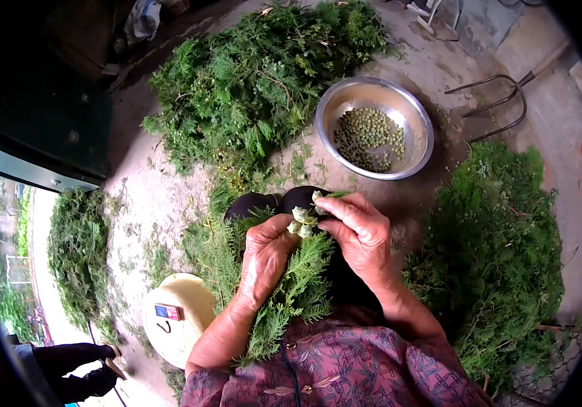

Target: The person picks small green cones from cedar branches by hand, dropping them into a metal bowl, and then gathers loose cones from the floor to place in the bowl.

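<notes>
Over my lap, my left hand is closed around a leafy green sprig that hangs down past my forearm. Pale green cones cluster at the sprig's tip, just beyond my left fingertips. My right hand pinches a pale green cone between thumb and fingers, right beside the cluster. Whether that cone is still attached to the sprig cannot be made out. A metal basin in front of me, to the right, holds many small green cones.
A large heap of green branches lies ahead, with more piles at right and left. A pitchfork rests beyond the basin. A phone sits on a cream-coloured round surface. Another person's legs show at lower left.
</notes>
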A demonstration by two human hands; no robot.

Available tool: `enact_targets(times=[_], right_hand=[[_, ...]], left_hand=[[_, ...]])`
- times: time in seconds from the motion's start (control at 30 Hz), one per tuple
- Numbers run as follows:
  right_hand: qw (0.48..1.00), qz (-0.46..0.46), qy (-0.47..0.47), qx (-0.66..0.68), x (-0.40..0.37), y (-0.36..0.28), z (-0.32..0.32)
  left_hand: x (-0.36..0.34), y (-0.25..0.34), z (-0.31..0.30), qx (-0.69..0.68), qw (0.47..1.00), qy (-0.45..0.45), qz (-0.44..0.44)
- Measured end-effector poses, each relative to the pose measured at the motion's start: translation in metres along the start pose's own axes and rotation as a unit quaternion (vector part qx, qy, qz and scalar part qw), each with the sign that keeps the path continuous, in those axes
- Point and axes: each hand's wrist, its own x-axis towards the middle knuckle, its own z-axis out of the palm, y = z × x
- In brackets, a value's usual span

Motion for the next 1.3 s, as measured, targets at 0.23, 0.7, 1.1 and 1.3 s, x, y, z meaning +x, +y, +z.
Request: enact_targets(times=[0.23, 0.7, 1.1, 1.3], right_hand=[[0.985, 0.143, 0.071, 0.07, -0.003, -0.004, -0.004], [0.823, 0.403, 0.026, 0.4, -0.006, 0.005, -0.013], [0.813, 0.328, 0.051, 0.478, 0.0, 0.014, -0.035], [0.997, 0.045, -0.062, -0.008, 0.0, 0.004, -0.021]], left_hand=[[-0.003, 0.002, 0.003, 0.065, 0.998, -0.009, 0.024], [-0.004, 0.008, 0.006, 0.292, 0.939, 0.037, 0.177], [-0.001, -0.001, 0.003, 0.377, 0.878, 0.058, 0.289], [-0.003, -0.002, 0.006, 0.379, 0.881, 0.056, 0.278]])
